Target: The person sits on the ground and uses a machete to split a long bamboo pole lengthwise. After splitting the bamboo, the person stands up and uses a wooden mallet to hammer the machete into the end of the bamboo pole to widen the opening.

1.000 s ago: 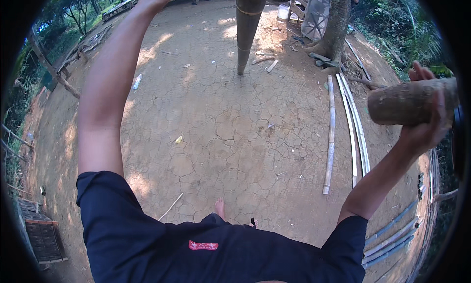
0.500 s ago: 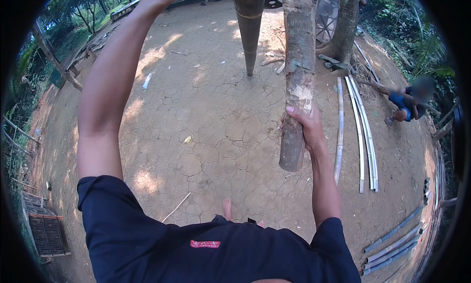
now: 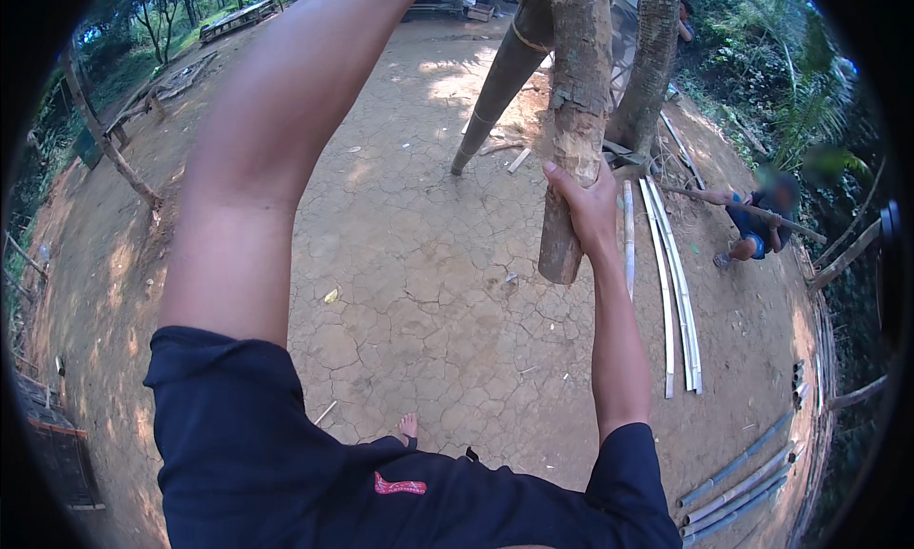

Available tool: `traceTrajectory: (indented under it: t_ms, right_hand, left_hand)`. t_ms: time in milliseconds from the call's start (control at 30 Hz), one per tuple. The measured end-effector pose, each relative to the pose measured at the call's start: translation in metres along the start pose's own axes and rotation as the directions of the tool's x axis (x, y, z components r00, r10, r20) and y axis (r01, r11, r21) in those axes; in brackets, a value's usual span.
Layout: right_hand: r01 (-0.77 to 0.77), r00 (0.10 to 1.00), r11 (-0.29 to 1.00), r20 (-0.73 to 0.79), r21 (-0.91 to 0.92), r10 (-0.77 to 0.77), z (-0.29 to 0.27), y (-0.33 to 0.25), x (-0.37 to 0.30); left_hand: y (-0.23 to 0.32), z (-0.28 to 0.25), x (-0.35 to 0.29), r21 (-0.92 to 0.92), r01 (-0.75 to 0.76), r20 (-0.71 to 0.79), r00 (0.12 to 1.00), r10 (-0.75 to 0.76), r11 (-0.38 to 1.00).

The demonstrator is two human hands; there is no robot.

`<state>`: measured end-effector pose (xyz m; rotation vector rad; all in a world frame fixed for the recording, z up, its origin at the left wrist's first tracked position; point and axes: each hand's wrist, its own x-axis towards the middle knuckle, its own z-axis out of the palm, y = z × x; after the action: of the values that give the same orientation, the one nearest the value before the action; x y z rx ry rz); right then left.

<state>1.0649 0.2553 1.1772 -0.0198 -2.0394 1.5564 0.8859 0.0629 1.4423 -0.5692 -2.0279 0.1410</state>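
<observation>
My right hand (image 3: 587, 204) grips a thick brown log (image 3: 574, 120) near its lower end; the log stands almost upright with its cut end hanging above the cracked dirt ground (image 3: 419, 292). My left arm (image 3: 276, 139) reaches up past the top edge of the view, so my left hand is hidden. My bare foot (image 3: 407, 425) shows below, on the dirt.
A dark bamboo pole (image 3: 500, 78) leans down to the ground behind the log. A tree trunk (image 3: 652, 63) stands beyond it. Pale split bamboo strips (image 3: 671, 282) lie at right. Another person (image 3: 757, 227) crouches at right holding a long stick. More poles (image 3: 738, 492) lie at the lower right.
My right hand swung the log from horizontal at the far right to near upright at centre, then kept it there. The view tilted; a person at right came into sight.
</observation>
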Motion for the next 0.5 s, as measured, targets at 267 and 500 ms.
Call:
traceTrajectory:
  t_ms: [267,500]
  right_hand:
    - [-0.064,0.997,0.996,-0.052,-0.063,0.061,0.010,0.023,0.034]
    - [0.024,0.999,0.991,-0.025,-0.132,-0.028,-0.004,0.014,0.020]
  left_hand:
    - [0.011,0.016,0.014,-0.016,0.026,-0.144,0.989,-0.029,1.000]
    - [0.012,-0.066,-0.015,-0.122,0.014,0.369,0.929,0.032,0.992]
